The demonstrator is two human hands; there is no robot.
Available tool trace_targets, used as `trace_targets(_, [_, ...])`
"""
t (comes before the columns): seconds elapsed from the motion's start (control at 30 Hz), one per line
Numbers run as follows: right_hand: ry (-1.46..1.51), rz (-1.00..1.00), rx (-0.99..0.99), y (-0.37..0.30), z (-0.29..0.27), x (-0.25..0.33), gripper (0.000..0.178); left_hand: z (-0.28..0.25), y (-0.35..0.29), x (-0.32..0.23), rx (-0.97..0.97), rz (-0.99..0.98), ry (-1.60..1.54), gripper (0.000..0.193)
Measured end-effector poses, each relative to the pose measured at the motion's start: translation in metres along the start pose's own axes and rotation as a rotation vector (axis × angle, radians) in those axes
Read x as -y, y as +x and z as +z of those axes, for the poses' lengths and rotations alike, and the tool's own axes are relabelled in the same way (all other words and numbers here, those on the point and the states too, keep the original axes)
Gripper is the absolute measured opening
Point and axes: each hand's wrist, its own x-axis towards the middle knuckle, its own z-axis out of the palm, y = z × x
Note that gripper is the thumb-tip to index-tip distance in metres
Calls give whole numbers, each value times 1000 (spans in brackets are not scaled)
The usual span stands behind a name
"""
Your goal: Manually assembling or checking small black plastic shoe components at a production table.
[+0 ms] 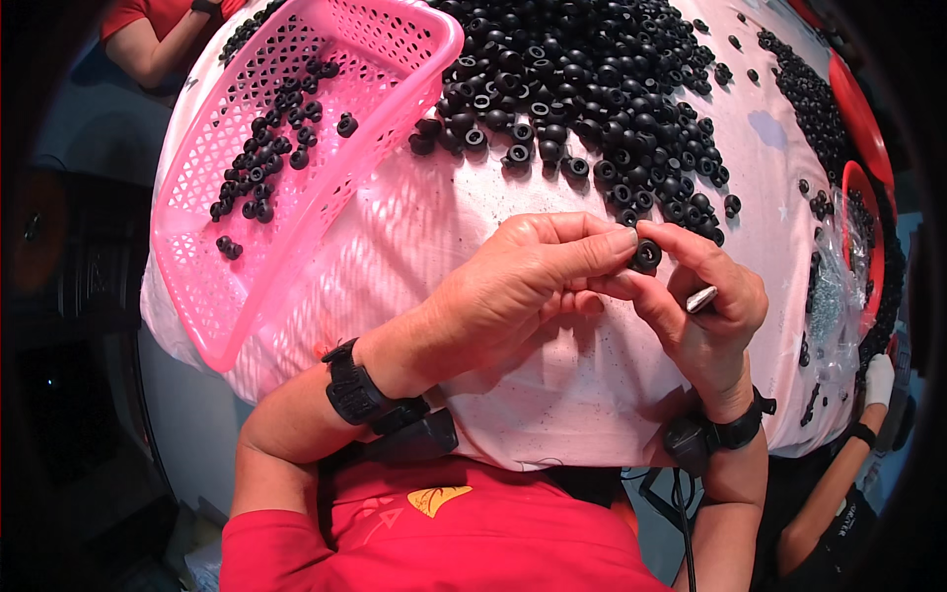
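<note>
A small round black rubber-like part (646, 257) with a ringed hole in its face is pinched between my two hands above the table. My left hand (518, 271) grips its left edge with thumb and forefinger, the other fingers curled beneath. From the right, the thumb and forefinger of my right hand (715, 311) close on the same part. A short silver metal tool (701, 299) is tucked in the curled fingers of my right hand; most of it is hidden. Just beyond my fingertips spreads a large heap of similar black parts (582, 89), some showing ringed holes, others domed.
A pink perforated basket (247, 316) with several black parts inside stands tilted at the left on the pale cloth (404, 247). Red trays (858, 109) and a clear plastic bag (834, 306) lie along the right edge. Other people's arms (158, 44) show at upper left and lower right.
</note>
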Motion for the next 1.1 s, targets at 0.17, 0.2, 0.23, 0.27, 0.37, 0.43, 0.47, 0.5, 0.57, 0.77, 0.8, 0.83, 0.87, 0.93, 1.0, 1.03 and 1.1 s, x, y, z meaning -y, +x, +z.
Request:
trace_targets(0.17, [-76, -23, -2, 0, -6, 2, 40, 5, -3, -2, -67, -9, 2, 25])
trace_targets(0.2, [-109, -40, 3, 0, -6, 2, 39, 5, -3, -3, -72, -17, 8, 25])
trace_targets(0.23, [-109, -42, 4, 1, -6, 3, 39, 5, -2, -3, -72, -15, 7, 25])
trace_targets(0.27, [-112, -86, -2, 2, -5, 3, 38, 4, -2, -3, -56, 4, 10, 25])
trace_targets(0.37, [-133, -161, -20, 4, -4, 7, 38, 3, -2, -3, -51, 15, 19, 26])
trace_targets(0.43, [-150, -193, -34, 5, -5, 9, 38, 4, -3, -2, -62, 6, 25, 26])
trace_targets(0.47, [-163, -189, -23, 5, -6, 10, 38, 6, -3, -2, -69, 7, 14, 26])
trace_targets(0.5, [-175, -185, -13, 5, -6, 10, 38, 7, -3, -2, -77, 8, 3, 26])
trace_targets(0.57, [-170, -200, -1, 5, -7, 10, 38, 5, -4, -2, -49, 10, 58, 27])
trace_targets(0.77, [-126, -199, 44, 5, -6, 7, 41, 2, -1, -3, 33, 64, 273, 27])
trace_targets(0.8, [-122, -193, 42, 4, -5, 6, 41, 2, -2, -4, 43, 66, 286, 27])
trace_targets(0.83, [-122, -193, 41, 3, -4, 5, 41, 1, -1, -3, 43, 65, 286, 27])
trace_targets(0.87, [-111, -180, 18, 1, -4, 4, 43, 0, -1, -2, 43, 87, 287, 27])
trace_targets(0.93, [-100, -166, -6, 0, -3, 4, 44, 0, 0, -1, 42, 107, 286, 27])
trace_targets(1.0, [-154, -204, -45, 0, -1, 7, 41, 0, 0, -1, 65, 137, 307, 26])
trace_targets(1.03, [-155, -203, -45, 0, -1, 8, 41, 0, 0, -1, 66, 135, 306, 26])
trace_targets(1.1, [-255, -195, -61, -2, 0, 11, 39, 1, 0, -1, 60, 113, 303, 26])
